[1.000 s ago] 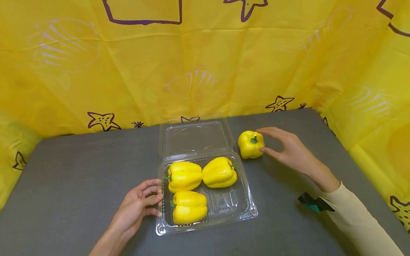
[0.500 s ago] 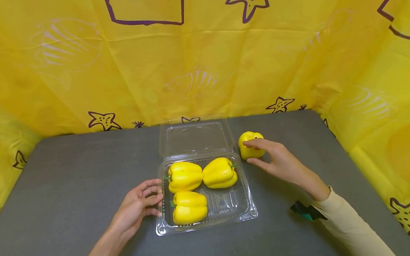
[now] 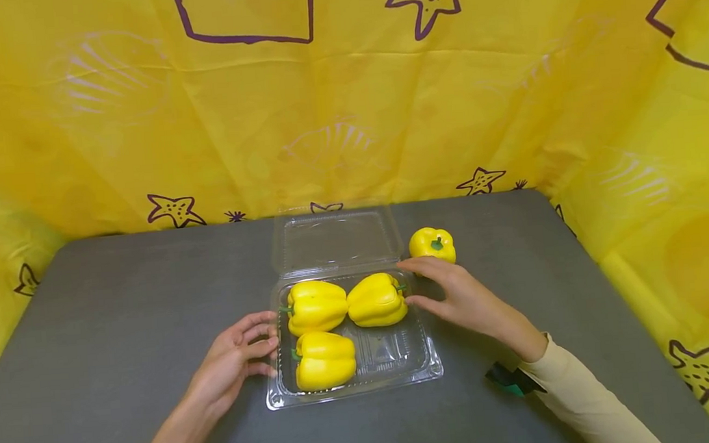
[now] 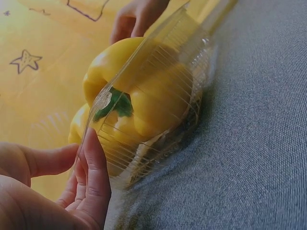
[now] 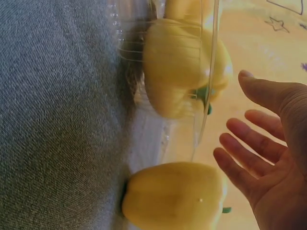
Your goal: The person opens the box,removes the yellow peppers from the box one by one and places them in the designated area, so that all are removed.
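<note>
An opened clear plastic clamshell container holds three yellow bell peppers: one at back left, one at back right and one at front left. My left hand pinches the container's left rim between thumb and fingers, as the left wrist view confirms. Over the right rim, beside the back right pepper, hovers my right hand, its fingers spread and holding nothing in the right wrist view. A fourth yellow bell pepper stands stem up on the table just behind that hand.
The container's clear lid lies folded back behind the base. Grey cloth-like material covers the table. A yellow printed curtain rises at the back and sides.
My right hand has moved left and toward me, from the loose pepper to the container's right rim. The loose pepper stays in place. My left hand has kept its grip on the rim.
</note>
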`<state>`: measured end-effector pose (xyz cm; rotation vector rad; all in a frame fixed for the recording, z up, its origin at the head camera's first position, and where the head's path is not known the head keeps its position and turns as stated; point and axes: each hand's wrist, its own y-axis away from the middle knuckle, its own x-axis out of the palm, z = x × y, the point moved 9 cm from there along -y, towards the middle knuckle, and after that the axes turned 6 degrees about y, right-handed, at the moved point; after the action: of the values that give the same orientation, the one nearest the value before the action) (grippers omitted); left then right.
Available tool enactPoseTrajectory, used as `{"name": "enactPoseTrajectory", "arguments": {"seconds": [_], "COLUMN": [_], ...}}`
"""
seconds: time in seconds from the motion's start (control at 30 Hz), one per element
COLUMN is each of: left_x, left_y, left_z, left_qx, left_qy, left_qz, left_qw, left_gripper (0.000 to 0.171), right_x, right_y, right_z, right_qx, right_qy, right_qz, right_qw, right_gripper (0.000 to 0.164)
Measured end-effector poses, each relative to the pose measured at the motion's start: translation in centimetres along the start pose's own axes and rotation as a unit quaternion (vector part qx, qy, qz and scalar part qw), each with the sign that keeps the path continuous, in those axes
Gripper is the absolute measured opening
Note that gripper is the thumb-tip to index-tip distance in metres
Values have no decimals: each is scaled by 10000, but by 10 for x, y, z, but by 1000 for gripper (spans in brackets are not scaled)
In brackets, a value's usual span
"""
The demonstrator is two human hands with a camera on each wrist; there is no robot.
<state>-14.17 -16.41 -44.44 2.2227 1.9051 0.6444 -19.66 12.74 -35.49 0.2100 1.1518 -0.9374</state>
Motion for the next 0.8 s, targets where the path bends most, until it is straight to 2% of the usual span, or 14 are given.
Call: {"name": "enactPoseTrajectory", "arguments": {"seconds": [0.33, 0.8], "left_x": [0, 3], "left_y": [0, 1], "left_z": [2, -2], "left_qx": [66, 64], "left_qy": [158, 42], "left_qz": [124, 58], "left_qw": [9998, 10000], "left_gripper": [50, 52], "right_x": [13, 28], "right_y": [0, -4], "right_z": [1, -2], "right_qx": [-80, -8], "right_qy": [272, 547], "right_qz": [243, 557], "right_qw": [9993, 9969], "right_gripper": [69, 73]}}
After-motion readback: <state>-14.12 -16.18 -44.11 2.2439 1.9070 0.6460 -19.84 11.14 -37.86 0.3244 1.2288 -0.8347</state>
